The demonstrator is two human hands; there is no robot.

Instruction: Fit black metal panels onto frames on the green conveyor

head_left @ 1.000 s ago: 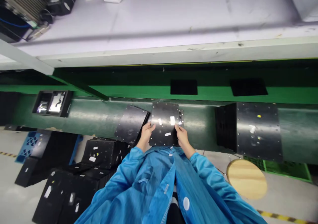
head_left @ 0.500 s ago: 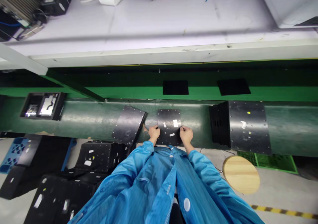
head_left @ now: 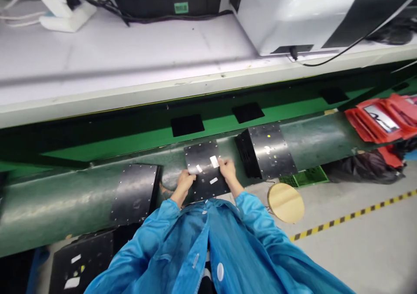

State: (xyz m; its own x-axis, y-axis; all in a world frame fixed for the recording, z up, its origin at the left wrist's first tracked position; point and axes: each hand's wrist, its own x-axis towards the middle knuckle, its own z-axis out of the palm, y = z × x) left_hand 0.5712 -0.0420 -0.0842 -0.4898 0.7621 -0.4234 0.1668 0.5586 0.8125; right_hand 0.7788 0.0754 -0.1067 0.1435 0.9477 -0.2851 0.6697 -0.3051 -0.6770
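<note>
A black panel (head_left: 206,168) with white labels and small dots along its edges lies in front of my body on the green bench (head_left: 81,194). My left hand (head_left: 185,183) grips its left edge with the fingers closed. At the right edge, near a white label, my right hand (head_left: 227,168) has its fingers pinched on the same panel, slightly blurred. Another black panel (head_left: 135,192) rests to the left of my left hand. Right of my right hand stands a stack of black panels (head_left: 272,150) with small yellow and white marks.
Above the bench runs a white shelf (head_left: 140,51) with a power strip (head_left: 68,18) and a white machine (head_left: 293,16). A round wooden stool (head_left: 286,203) stands at the right, near a green crate (head_left: 312,176). Red bins (head_left: 381,120) sit far right. Black cases (head_left: 81,259) are lower left.
The view has turned and shifted to the right, bringing in the red bins and more of the white machine. Both hands still hold the panel, which now reaches nearer my body over the bench's front edge.
</note>
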